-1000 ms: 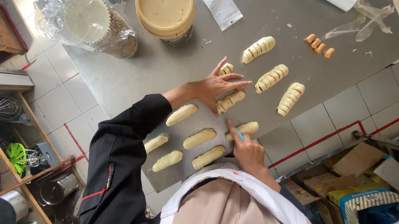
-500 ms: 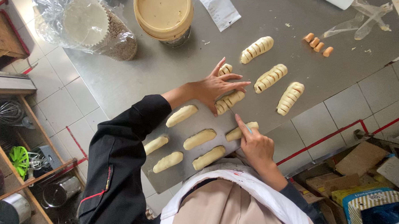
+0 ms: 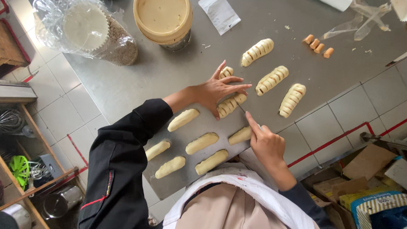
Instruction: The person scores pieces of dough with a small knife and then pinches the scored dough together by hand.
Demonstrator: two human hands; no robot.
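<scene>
My left hand (image 3: 218, 90), in a black sleeve, lies flat with spread fingers on a scored dough roll (image 3: 231, 104); a second scored piece (image 3: 226, 72) peeks out by its fingertips. My right hand (image 3: 266, 144) grips a small knife (image 3: 240, 109) with the index finger stretched along it. The thin blade points at the roll under my left hand. Several smooth, uncut dough rolls (image 3: 201, 143) lie in rows on a flat metal tray (image 3: 178, 183) just in front of my body.
Three scored rolls (image 3: 271, 80) lie on the steel table (image 3: 169, 72), with sausage pieces (image 3: 318, 45) farther right. At the back stand a round tub with a beige lid (image 3: 162, 13), a bag of paper cups (image 3: 87, 27) and a white packet (image 3: 220, 11).
My right hand has lifted from the plain roll at the tray's edge and moved up toward the scored roll. My left hand has stayed put.
</scene>
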